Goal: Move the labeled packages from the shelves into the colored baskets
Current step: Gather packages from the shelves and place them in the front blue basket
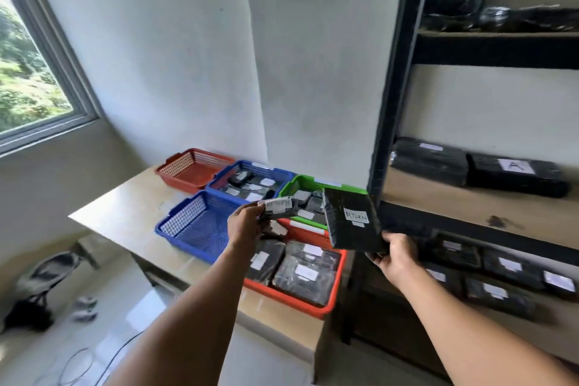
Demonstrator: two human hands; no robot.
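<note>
Above the baskets on the table [131, 197], both hands carry stock: the left hand [246, 222] pinches a small black package [279, 208], the right hand [396, 255] grips a larger package [351, 222] marked RETURN by its lower edge. Partly complete, in my judgement: the near red basket [291, 299], far blue basket [219, 186] and green basket [289, 189] hold packages; the near blue basket [194, 229] and far red basket [191, 171] look unfilled. Labeled packages remain on the shelves [470, 207].

Window [34, 72] at left; bag [40, 285], cable [78, 367] on floor; table [131, 207] under baskets.
</note>
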